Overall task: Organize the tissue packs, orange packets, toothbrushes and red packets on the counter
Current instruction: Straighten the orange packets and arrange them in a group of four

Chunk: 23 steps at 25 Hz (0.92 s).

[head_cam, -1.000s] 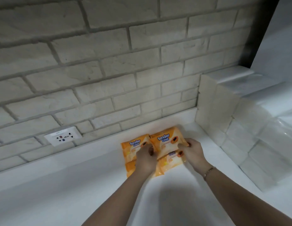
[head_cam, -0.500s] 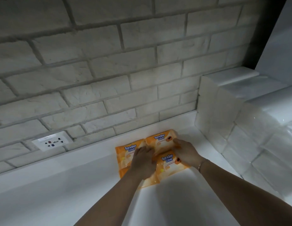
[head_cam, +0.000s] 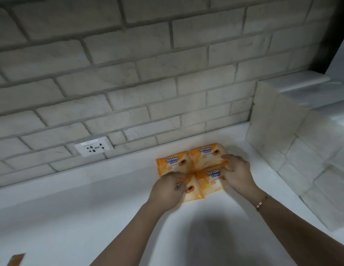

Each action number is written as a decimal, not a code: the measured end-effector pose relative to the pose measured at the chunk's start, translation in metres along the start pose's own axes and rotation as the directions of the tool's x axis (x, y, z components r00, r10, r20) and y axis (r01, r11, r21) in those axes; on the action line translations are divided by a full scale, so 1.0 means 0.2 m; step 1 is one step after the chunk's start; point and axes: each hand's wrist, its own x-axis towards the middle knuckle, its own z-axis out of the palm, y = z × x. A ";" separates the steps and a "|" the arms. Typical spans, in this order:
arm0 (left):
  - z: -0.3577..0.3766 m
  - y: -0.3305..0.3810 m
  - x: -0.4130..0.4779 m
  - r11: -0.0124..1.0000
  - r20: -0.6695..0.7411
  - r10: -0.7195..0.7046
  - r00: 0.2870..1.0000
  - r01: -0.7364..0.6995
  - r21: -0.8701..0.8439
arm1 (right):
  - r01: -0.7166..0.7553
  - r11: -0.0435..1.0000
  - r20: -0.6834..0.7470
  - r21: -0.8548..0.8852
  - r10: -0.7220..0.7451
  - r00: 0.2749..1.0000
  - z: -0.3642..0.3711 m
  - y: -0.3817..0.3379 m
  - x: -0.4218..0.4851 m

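Four orange "Tender Love" packets lie flat in a two-by-two block on the white counter (head_cam: 90,208), close to the back ledge. My left hand (head_cam: 167,191) lies on the front-left packet (head_cam: 192,191), its curled fingers pinching that packet's far edge. With bent fingers my right hand (head_cam: 236,173) grips the right side of the front-right packet (head_cam: 209,181), its fingertips reaching the back-right packet (head_cam: 205,154). Nothing touches the back-left packet (head_cam: 173,163). White tissue packs (head_cam: 301,150) are stacked at the right.
A brick wall with a white socket (head_cam: 93,146) runs behind the counter. The tissue stack walls off the right side. One corner of an orange-red packet (head_cam: 15,260) shows at the bottom left edge.
The packet my right hand held raised has been laid down at the back right. The packets now form a flat block. Both hands slid toward me onto the front packets.
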 end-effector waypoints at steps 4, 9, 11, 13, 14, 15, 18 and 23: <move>-0.20 -0.06 -0.22 0.989 -0.155 -0.073 0.985 0.052 -0.136 | 0.035 0.971 0.061 0.236 -0.051 0.997 0.01 -0.29 -0.21; -0.36 -0.23 -0.59 0.936 -0.308 -0.192 0.932 0.080 -0.342 | 0.110 0.911 0.159 0.397 -0.186 0.970 0.34 -0.66 -0.60; -0.44 -0.37 -0.75 0.925 -0.334 -0.218 0.917 0.085 -0.371 | 0.107 0.884 0.160 0.454 -0.199 0.967 0.52 -0.76 -0.77; -0.53 -0.49 -0.89 0.920 -0.351 -0.240 0.905 0.096 -0.380 | 0.066 0.868 0.169 0.492 -0.170 0.971 0.66 -0.85 -0.93; -0.58 -0.56 -0.98 0.917 -0.355 -0.254 0.900 0.107 -0.384 | 0.045 0.868 0.183 0.494 -0.155 0.971 0.75 -0.89 -1.02; -0.63 -0.63 -1.07 0.913 -0.358 -0.269 0.894 0.118 -0.390 | 0.026 0.869 0.201 0.494 -0.143 0.969 0.84 -0.94 -1.11; -0.74 -0.84 -1.33 0.896 -0.367 -0.328 0.870 0.163 -0.413 | -0.005 0.893 0.306 0.450 -0.149 0.940 1.08 -1.04 -1.35; -0.85 -1.18 -1.70 0.831 -0.341 -0.460 0.820 0.263 -0.490 | -0.045 0.908 0.387 0.417 -0.133 0.912 1.36 -1.22 -1.59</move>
